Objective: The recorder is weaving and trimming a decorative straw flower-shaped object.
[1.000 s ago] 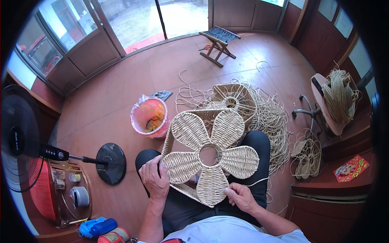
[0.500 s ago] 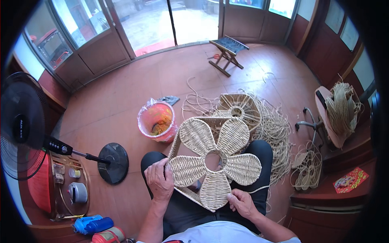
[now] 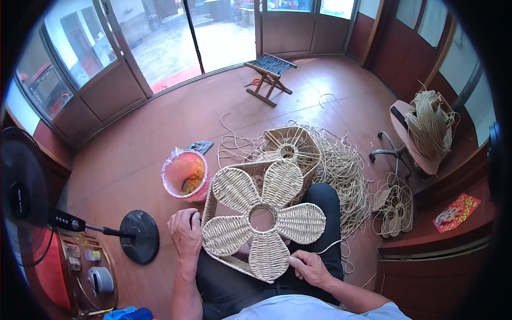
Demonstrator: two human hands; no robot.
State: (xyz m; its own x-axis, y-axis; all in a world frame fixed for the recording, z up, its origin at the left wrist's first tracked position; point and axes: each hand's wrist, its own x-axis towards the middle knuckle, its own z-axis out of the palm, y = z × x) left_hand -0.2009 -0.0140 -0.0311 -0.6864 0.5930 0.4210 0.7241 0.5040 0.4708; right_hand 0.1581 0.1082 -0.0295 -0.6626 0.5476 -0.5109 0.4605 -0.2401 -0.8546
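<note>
Head view: a woven five-petal flower panel (image 3: 288, 218), set in a shallow woven frame (image 3: 209, 201), lay across the wearer's lap. The right hand (image 3: 311, 268) pinched the lowest petal's right edge, a loose cord (image 3: 332, 246) trailing from it. The left hand (image 3: 185, 232) was curled just beside the frame's left edge; whether it gripped could not be told. Toward the tiled floor's (image 3: 122, 141) doorway edge stood a folding stool (image 3: 273, 64).

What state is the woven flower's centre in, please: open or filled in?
Open: the five-petalled woven flower has a round hole in the middle, with petals spreading around it.
</note>
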